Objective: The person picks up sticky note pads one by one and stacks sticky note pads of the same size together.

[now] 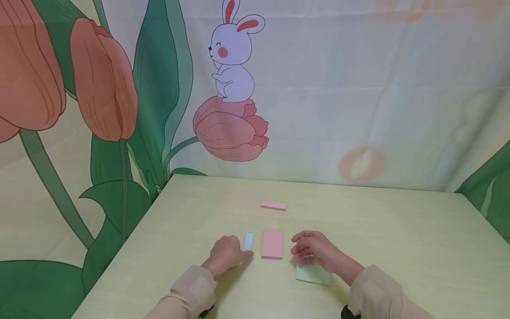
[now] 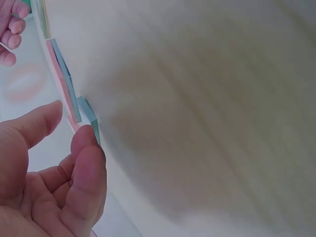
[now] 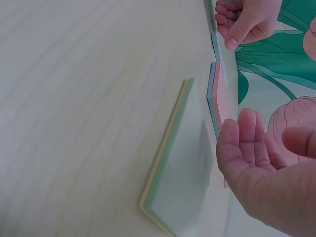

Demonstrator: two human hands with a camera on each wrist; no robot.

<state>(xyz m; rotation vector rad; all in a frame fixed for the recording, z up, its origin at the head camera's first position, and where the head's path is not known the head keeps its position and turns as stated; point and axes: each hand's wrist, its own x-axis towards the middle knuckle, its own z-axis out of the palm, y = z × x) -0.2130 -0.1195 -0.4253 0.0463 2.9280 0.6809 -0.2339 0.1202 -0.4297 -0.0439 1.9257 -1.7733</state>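
Observation:
My left hand [image 1: 228, 255] hovers at the left of a narrow light blue pad [image 1: 248, 240], which looks like sticky notes. In the left wrist view its thumb and loosely bent fingers stand apart with nothing between them. To the right of the blue pad lies a wider pink pad [image 1: 272, 244], with a blue lower layer in the right wrist view. My right hand [image 1: 316, 250] hangs over the far part of a pale green pad [image 3: 180, 163], hiding some of it in the head view. Its fingers are slightly bent and hold nothing.
A narrow pink pad [image 1: 273, 205] lies farther back on the pale wood-grain table [image 1: 378, 221]. Behind the table hangs a cloth [image 1: 311, 110] printed with tulips and a rabbit. Beige sleeves [image 1: 195, 283] cover both forearms.

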